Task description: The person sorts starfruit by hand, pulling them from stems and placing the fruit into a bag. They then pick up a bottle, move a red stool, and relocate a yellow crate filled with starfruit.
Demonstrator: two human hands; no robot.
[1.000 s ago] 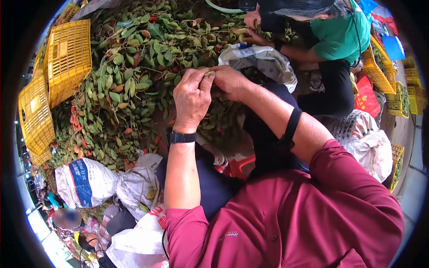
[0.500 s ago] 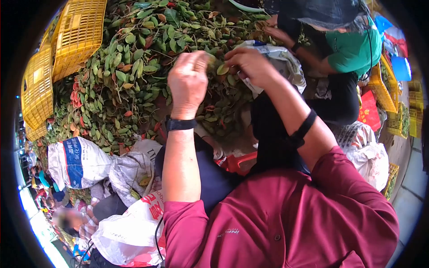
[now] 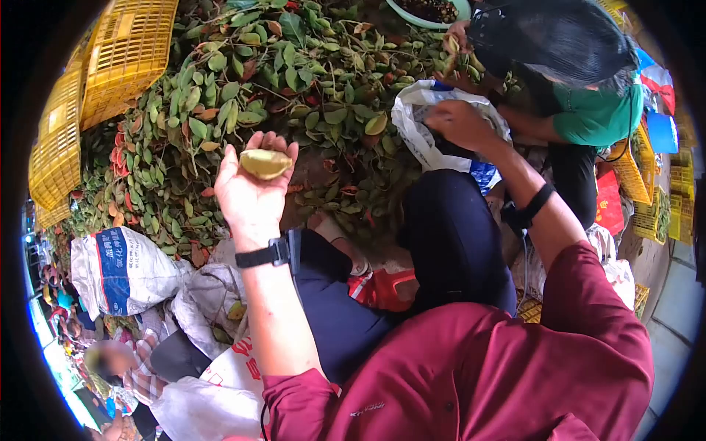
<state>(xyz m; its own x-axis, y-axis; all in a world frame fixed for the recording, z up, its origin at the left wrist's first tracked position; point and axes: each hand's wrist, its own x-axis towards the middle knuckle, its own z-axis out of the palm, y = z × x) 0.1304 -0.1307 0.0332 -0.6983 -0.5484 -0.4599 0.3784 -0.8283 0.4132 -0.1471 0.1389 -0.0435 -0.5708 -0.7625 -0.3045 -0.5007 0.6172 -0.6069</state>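
Observation:
My left hand point(image 3: 251, 192) is turned palm up, with its fingers curled beside a yellow-green, half-shell-shaped piece point(image 3: 265, 164), perhaps a husk or pod, resting in it. It is above a heap of cut leafy stems point(image 3: 220, 95). My right hand point(image 3: 462, 126) is over the mouth of a white plastic bag point(image 3: 413, 110), its fingers bunched. Whatever those fingers hold, if anything, is hidden. Dark contents show dimly inside the bag.
Yellow crates point(image 3: 126, 59) stand at the left, near a white-and-blue sack point(image 3: 121, 268). A co-worker in a green shirt point(image 3: 599, 114) sits at upper right, beside a bowl of dark small pieces point(image 3: 428, 9). A red plastic stool point(image 3: 382, 288) is between my legs.
My hands have moved apart. The left has come down and turned palm up, showing the half-shell piece; the right has shifted right over the bag. The co-worker's head has lowered.

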